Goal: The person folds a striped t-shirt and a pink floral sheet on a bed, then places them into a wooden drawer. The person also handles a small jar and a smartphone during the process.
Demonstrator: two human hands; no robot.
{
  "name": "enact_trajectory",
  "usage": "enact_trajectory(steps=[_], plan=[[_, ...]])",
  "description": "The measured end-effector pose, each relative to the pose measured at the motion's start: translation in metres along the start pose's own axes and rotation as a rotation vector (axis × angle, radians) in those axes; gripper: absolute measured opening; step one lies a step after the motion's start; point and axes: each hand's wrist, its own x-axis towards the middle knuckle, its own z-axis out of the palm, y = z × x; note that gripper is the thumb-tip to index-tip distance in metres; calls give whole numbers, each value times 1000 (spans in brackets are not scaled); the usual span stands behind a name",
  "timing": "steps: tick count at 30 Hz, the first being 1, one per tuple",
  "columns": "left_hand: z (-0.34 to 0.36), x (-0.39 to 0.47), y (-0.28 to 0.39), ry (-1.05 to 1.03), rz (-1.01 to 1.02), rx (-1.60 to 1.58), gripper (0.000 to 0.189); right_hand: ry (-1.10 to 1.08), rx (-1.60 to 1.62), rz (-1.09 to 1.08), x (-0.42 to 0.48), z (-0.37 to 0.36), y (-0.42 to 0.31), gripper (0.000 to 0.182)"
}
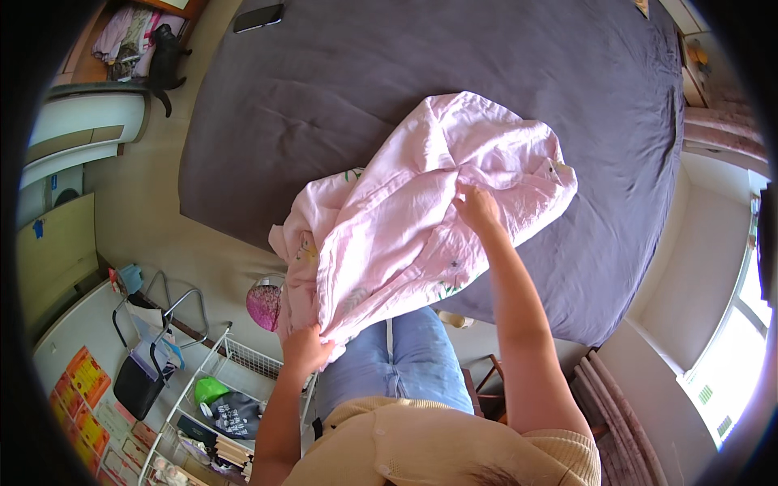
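Note:
A large pink cloth with small green leaf and flower prints lies bunched over the near edge of a bed with a dark grey-purple sheet. At the cloth's lower left corner, my left hand grips the hem, close to my jeans. My right hand pinches a fold near the middle of the cloth, its fingertips partly hidden by the fabric. Part of the cloth hangs off the bed on the left, above the floor.
A phone lies on the bed's far left. A black cat stands by an open drawer of folded clothes. Left of me are a white wire rack, a folding chair and a pink sequined round item. Curtains hang at the right.

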Motion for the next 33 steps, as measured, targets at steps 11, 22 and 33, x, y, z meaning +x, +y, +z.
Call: enact_trajectory(steps=[11, 22, 33], plan=[[15, 16, -15, -23, -81, -101, 38, 424, 1724, -147, 123, -13, -100, 37], [-22, 57, -22, 66, -115, -150, 36, 331, -201, 4, 91, 12, 53, 30], [-18, 80, -31, 13, -216, -208, 36, 290, 560, -495, 206, -81, -173, 24]])
